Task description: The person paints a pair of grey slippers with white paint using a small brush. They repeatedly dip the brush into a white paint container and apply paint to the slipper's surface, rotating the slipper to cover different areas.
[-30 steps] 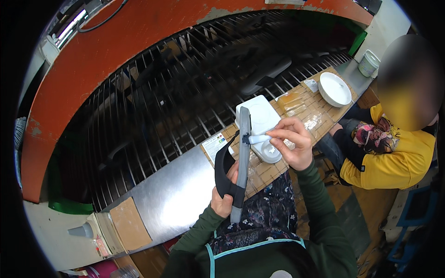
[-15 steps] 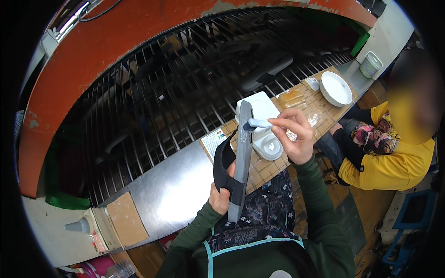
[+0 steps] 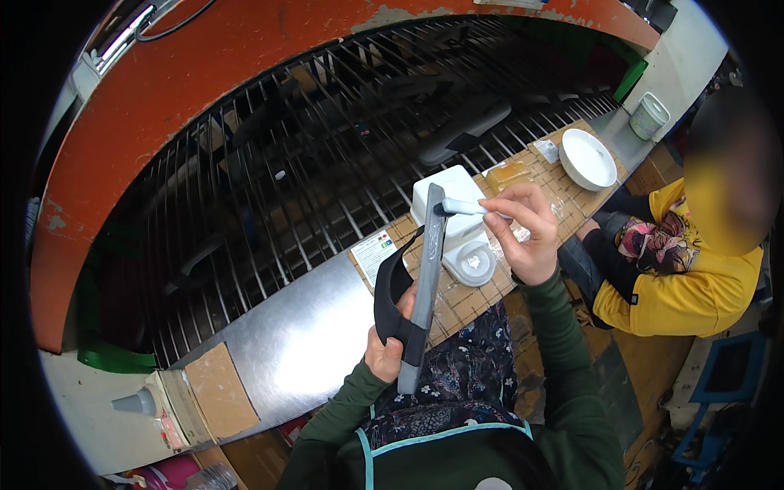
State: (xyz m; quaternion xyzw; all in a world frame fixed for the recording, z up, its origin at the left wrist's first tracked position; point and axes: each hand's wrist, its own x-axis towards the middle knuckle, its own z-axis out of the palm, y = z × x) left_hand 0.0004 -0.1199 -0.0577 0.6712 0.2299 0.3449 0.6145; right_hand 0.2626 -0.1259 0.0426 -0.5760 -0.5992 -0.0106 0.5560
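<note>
A slide sandal (image 3: pixel 426 282) with a grey sole and a black strap stands on edge in my left hand (image 3: pixel 386 353). The fingers wrap round its strap and lower part, and some are hidden behind it. My right hand (image 3: pixel 531 237) pinches the end of a small brush (image 3: pixel 464 207) with a pale blue handle. The brush tip meets the sandal near its upper end; the bristles are mostly hidden. Below my right hand, a small white dish (image 3: pixel 471 263) sits on the board beside a white box-shaped container (image 3: pixel 445 184).
A barred roller conveyor (image 3: pixel 286 196) carries another slide sandal (image 3: pixel 465 131) under an orange hood (image 3: pixel 163 106). The patterned board (image 3: pixel 457 306) also holds a yellow block (image 3: pixel 508 175), a white bowl (image 3: pixel 588 159) and a printed card (image 3: pixel 373 256). A person in yellow (image 3: pixel 694 286) sits at the right.
The brush has moved slightly up along the sandal and its handle lies flatter. My right hand has shifted a little right. The left hand keeps its hold on the sandal.
</note>
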